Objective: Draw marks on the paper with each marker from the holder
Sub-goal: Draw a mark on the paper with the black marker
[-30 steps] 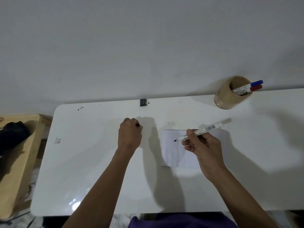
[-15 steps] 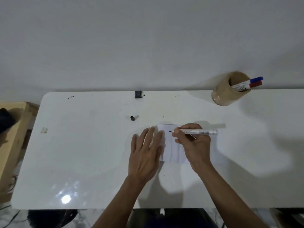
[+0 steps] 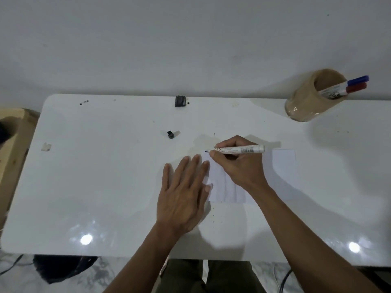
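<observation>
A small white sheet of paper (image 3: 283,166) lies on the white table (image 3: 105,187), partly under both hands. My right hand (image 3: 237,163) grips an uncapped white marker (image 3: 243,149), its black tip at the paper's far left corner. My left hand (image 3: 184,193) lies flat, fingers spread, pressing the paper's left edge. The marker's black cap (image 3: 170,134) sits on the table beyond my left hand. A tan round holder (image 3: 306,102) at the back right leans and holds a blue-capped marker (image 3: 357,79) and a red-capped marker (image 3: 355,88).
A small black object (image 3: 180,101) rests at the table's far edge by the grey wall. A scrap of tape (image 3: 46,146) lies at the left. A wooden piece of furniture (image 3: 12,144) stands left of the table. Cables run on the floor below.
My left hand set the cap down on the table, then moved right and flattened on the paper. My right hand brought the marker tip down to the paper's top left corner.
</observation>
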A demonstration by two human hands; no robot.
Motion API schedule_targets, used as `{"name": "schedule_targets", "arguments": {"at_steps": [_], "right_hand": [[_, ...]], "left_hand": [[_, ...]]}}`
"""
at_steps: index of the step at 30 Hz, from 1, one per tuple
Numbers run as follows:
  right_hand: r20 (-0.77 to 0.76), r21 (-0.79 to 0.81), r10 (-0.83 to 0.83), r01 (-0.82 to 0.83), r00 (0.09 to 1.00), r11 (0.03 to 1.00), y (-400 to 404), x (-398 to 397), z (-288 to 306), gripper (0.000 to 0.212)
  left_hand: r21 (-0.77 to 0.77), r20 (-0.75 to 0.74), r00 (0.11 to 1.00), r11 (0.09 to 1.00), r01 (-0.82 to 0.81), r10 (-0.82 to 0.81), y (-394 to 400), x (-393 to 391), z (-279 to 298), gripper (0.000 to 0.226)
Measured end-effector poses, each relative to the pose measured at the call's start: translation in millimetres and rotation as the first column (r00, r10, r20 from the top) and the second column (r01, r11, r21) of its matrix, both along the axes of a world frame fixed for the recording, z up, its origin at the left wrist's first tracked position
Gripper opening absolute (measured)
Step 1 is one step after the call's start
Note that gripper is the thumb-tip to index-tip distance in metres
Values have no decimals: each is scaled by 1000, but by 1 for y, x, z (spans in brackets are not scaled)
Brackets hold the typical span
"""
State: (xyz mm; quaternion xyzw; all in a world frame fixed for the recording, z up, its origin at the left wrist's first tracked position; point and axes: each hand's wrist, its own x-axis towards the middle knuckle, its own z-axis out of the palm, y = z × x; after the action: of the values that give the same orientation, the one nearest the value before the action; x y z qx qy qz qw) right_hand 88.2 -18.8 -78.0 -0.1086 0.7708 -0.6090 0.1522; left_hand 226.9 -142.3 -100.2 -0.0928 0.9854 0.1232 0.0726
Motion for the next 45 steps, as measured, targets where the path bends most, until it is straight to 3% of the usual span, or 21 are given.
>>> {"name": "schedule_targets", "arguments": {"at_steps": [8,45], "right_hand": [[-28,92,-10,13,1000,996,-4,-4,-10,21],[14,139,27,-29,1000,990,-5,-7,-7,27]], "left_hand": [[-29,-23,1000,1000,-1,1,-2,2,-1,58],[-41,-151,988,999,-25,19,-1,3,-8,57]]}}
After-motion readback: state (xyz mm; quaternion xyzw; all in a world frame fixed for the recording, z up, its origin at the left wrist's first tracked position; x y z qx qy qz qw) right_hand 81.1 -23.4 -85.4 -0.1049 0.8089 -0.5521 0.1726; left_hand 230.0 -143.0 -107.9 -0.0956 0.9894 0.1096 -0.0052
